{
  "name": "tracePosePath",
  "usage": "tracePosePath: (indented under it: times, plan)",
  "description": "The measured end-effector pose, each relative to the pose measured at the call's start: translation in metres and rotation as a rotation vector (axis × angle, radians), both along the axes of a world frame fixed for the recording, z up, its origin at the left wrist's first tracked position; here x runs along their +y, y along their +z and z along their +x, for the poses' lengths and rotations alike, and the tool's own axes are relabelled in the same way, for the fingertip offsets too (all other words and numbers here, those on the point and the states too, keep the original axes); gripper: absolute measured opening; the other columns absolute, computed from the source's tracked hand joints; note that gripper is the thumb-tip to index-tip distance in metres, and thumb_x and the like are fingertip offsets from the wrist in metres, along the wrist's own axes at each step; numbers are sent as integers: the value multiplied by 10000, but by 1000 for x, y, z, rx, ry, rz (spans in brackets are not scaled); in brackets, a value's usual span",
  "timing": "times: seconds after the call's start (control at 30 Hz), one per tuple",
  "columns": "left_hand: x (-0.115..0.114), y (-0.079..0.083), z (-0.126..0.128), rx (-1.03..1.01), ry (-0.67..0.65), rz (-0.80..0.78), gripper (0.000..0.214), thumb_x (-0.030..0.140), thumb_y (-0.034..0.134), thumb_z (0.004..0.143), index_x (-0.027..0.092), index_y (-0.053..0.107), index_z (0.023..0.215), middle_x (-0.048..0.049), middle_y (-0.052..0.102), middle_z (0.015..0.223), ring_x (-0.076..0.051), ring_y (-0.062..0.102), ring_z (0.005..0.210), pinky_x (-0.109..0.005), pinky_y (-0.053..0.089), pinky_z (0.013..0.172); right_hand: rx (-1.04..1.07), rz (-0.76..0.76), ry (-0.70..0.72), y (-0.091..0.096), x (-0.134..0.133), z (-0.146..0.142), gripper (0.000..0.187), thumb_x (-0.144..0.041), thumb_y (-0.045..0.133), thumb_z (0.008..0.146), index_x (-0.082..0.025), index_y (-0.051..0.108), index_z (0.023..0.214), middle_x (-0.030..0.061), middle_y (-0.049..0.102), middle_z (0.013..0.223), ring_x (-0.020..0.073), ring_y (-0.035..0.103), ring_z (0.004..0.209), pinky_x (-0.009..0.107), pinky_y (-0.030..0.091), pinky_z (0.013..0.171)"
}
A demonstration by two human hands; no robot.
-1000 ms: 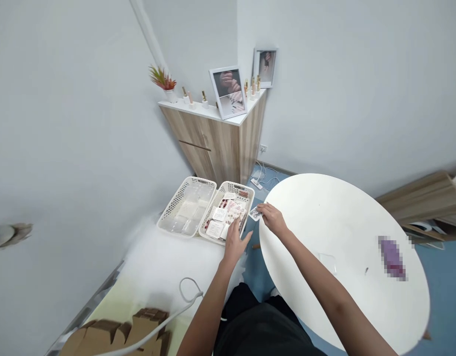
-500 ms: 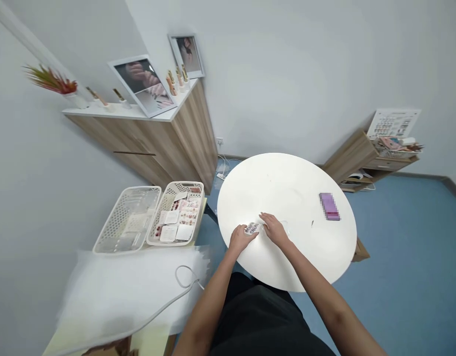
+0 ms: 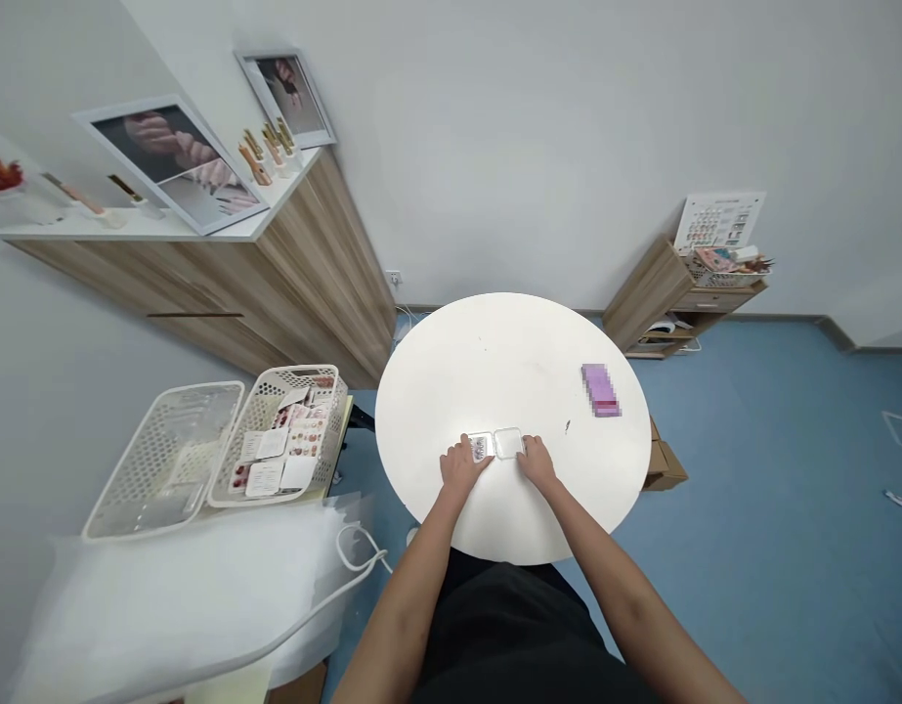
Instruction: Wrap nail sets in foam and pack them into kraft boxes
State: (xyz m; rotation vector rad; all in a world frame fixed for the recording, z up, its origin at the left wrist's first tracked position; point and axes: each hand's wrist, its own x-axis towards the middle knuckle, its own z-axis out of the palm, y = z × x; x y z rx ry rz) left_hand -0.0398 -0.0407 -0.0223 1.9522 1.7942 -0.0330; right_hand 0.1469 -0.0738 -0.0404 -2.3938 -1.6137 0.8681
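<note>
On the white round table (image 3: pixel 513 342) two small clear square pieces, like the halves of an opened plastic box, lie side by side. My left hand (image 3: pixel 461 469) grips the left half (image 3: pixel 481 447), fingers at its far side and thumb at its near edge. Small dark, patterned pieces show inside that half; their kind is too small to make out. The right half (image 3: pixel 507 443) looks bare and see-through. My right hand (image 3: pixel 536 462) pinches its right edge. Whether a hinge joins the halves, I cannot tell.
A blurred purple object (image 3: pixel 601 390) and a small dark mark (image 3: pixel 567 427) are on the table's right. White baskets (image 3: pixel 227 420) stand at left, one with cards, above a white sheet (image 3: pixel 179 596) and a cable (image 3: pixel 311 611). A wooden cabinet (image 3: pixel 325 264) stands behind.
The view has swung to the right. My right hand has moved from beside the left half to the clear piece, which lay apart near my right wrist and now sits alongside the left half.
</note>
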Motion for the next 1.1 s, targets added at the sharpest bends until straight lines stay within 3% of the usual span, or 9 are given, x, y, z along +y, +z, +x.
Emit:
tracePosePath:
  times: [0.2, 0.43, 0.57, 0.77, 0.93, 1.1]
  plan:
    - [10, -2, 13, 76, -68, 5, 711, 605, 618, 787, 123, 478, 1290, -213, 670, 1007, -378, 600, 1014, -454, 374, 893, 45, -13, 17, 2, -6, -5, 466, -55, 408, 842, -185, 465, 1286, 104, 562, 1214, 201, 577, 1058, 261, 425, 762]
    - [23, -2, 13, 220, -113, -43, 858, 667, 576, 785, 122, 372, 1414, -219, 651, 1091, -377, 571, 1056, -449, 391, 871, 93, -34, -23, 5, -10, -6, 496, -14, 391, 823, -222, 461, 1267, 75, 570, 1170, 182, 581, 998, 249, 406, 709]
    - [29, 1, 8, 262, -126, -71, 836, 677, 532, 808, 141, 348, 1423, -202, 639, 1127, -365, 551, 1100, -441, 383, 891, 113, -24, -26, 2, -8, -5, 475, -20, 387, 817, -206, 478, 1245, 86, 567, 1156, 194, 581, 964, 264, 401, 696]
    - [33, 2, -4, 123, -67, -160, 521, 453, 500, 894, 174, 371, 1315, -159, 616, 1188, -283, 591, 1091, -329, 428, 788, 168, 19, -88, -15, -2, -8, 377, -88, 432, 819, -201, 510, 1170, 91, 571, 1137, 193, 596, 918, 273, 424, 710]
    - [27, 0, -9, -8, 9, -247, 464, 445, 533, 881, 185, 355, 1221, -130, 665, 1093, -263, 642, 1015, -298, 432, 732, 231, 43, -214, -21, 9, -9, 285, -169, 474, 806, -194, 527, 1085, 91, 586, 1069, 198, 605, 883, 281, 450, 712]
    - [20, -3, -10, -83, 53, -261, 435, 425, 561, 871, 175, 372, 1173, -153, 666, 1093, -277, 643, 1024, -304, 433, 758, 271, 83, -243, -18, 20, -1, 253, -156, 461, 802, -214, 521, 1041, 38, 618, 936, 182, 606, 839, 268, 435, 703]
